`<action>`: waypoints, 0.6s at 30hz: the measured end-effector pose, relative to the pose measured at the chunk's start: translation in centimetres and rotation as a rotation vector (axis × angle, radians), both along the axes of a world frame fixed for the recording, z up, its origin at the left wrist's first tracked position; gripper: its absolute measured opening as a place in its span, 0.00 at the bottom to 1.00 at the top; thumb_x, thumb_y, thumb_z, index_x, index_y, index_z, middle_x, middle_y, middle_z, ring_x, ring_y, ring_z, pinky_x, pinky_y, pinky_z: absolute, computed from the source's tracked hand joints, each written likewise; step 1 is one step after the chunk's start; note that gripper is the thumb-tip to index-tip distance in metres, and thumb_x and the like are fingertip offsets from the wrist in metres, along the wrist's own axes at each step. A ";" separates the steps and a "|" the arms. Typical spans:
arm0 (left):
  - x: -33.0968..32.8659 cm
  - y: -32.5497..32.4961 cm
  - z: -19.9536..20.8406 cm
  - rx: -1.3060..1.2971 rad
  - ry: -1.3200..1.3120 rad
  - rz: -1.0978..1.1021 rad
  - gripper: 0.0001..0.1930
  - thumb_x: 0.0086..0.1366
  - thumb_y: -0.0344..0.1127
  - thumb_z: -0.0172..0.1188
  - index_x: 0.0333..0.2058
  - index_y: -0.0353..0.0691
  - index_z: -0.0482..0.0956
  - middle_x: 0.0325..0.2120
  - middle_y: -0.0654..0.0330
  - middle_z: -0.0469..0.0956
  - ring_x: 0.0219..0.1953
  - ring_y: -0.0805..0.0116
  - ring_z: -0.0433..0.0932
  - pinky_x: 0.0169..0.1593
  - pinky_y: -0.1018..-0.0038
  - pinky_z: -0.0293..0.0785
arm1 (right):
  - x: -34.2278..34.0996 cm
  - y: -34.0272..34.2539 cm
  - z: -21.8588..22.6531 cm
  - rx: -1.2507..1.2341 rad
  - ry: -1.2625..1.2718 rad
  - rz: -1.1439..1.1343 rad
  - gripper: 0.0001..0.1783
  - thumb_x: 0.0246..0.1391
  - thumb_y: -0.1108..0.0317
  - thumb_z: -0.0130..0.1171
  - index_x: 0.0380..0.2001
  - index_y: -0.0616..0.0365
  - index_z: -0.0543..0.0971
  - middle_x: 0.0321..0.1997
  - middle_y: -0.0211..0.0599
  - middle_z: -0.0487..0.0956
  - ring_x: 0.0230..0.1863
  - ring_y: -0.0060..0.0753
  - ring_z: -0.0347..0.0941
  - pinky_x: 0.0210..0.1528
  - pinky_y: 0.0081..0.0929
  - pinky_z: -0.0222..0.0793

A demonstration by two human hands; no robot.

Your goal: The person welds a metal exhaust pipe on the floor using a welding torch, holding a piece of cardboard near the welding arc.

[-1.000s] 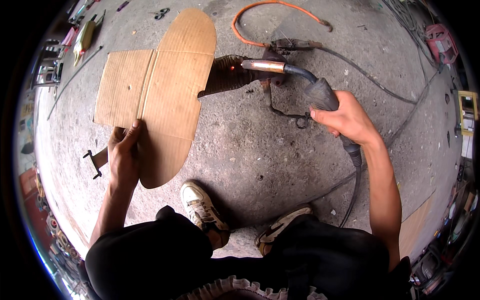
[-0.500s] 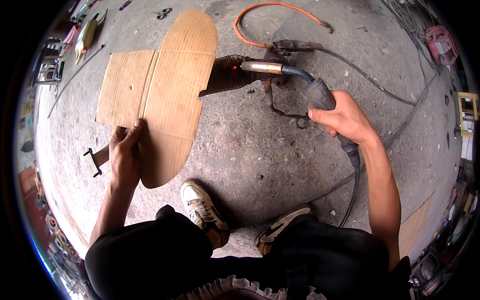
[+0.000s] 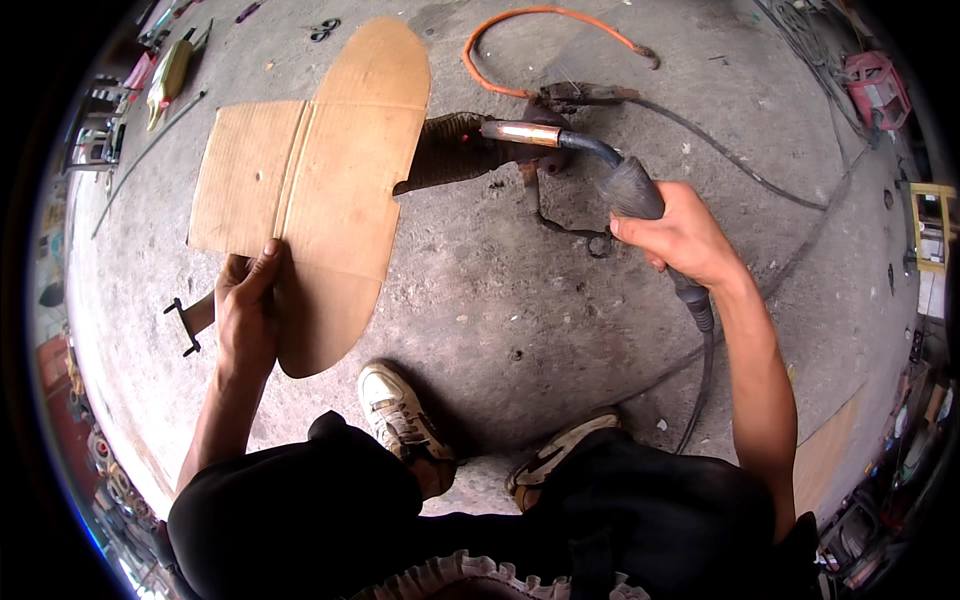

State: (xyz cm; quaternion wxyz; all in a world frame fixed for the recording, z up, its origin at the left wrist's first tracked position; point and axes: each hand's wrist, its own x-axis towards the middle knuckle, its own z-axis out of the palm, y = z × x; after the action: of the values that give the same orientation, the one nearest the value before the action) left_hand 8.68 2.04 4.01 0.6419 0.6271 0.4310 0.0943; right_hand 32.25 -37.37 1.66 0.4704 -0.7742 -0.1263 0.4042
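Note:
My left hand [image 3: 247, 300] is closed on the lower edge of a cut brown cardboard piece [image 3: 345, 190], thumb on top. The piece is an upright rounded panel with a squarer flap on its left. My right hand [image 3: 680, 235] grips the dark handle of a welding torch [image 3: 632, 187], its copper nozzle [image 3: 525, 133] pointing left. Behind the nozzle lies a dark, ridged metal part [image 3: 460, 150], partly hidden by the cardboard; a small red glow shows on it. A bracket-ended bar [image 3: 190, 325] sticks out left of my left hand, its other end hidden.
An orange hose [image 3: 475, 65] curls at the far side, near a dark clamp [image 3: 580, 93] with a cable. The torch cable [image 3: 697, 400] runs down toward my shoes [image 3: 395, 405]. Scissors [image 3: 324, 30] lie far off, a pink plastic item [image 3: 877, 90] at far right.
Both hands keep their grips on the cardboard and torch. The whole view has shifted very slightly; the red glow looks dimmer.

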 end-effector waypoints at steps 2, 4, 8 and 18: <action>-1.1 1.4 -0.4 0.493 0.110 -0.293 0.07 0.71 0.35 0.61 0.38 0.39 0.75 0.29 0.68 0.74 0.30 0.82 0.70 0.33 0.83 0.64 | -0.3 -0.4 0.4 -0.016 -0.031 -0.006 0.15 0.52 0.62 0.68 0.23 0.58 0.74 0.17 0.23 0.70 0.18 0.16 0.65 0.20 0.24 0.59; -0.3 1.2 -0.3 0.009 -0.053 0.003 0.08 0.73 0.35 0.58 0.42 0.36 0.76 0.32 0.66 0.77 0.33 0.81 0.73 0.38 0.83 0.67 | -0.6 -2.4 0.4 -0.033 -0.182 0.014 0.16 0.51 0.61 0.70 0.27 0.62 0.77 0.19 0.24 0.72 0.23 0.18 0.67 0.25 0.26 0.63; 1.3 0.0 -0.2 -0.066 -0.111 -0.070 0.20 0.74 0.38 0.57 0.59 0.31 0.71 0.50 0.56 0.78 0.52 0.72 0.76 0.56 0.75 0.71 | -3.6 -11.4 1.3 -0.289 -0.152 -0.215 0.17 0.51 0.59 0.72 0.30 0.63 0.79 0.21 0.27 0.73 0.26 0.19 0.68 0.29 0.28 0.66; 5.6 -1.4 -2.4 -0.147 -0.203 -0.278 0.26 0.73 0.40 0.60 0.62 0.29 0.68 0.54 0.54 0.77 0.56 0.69 0.75 0.62 0.70 0.66 | -42.7 -46.7 2.8 -1.588 0.049 -0.716 0.23 0.42 0.58 0.69 0.46 0.44 0.85 0.40 0.43 0.87 0.44 0.52 0.83 0.47 0.49 0.78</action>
State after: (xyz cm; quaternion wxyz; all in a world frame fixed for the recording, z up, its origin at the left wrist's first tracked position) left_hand 14.28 0.68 1.61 0.7332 0.6192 0.2789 0.0355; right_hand -10.47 -84.05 4.44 -0.1071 -0.8574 0.4542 0.2171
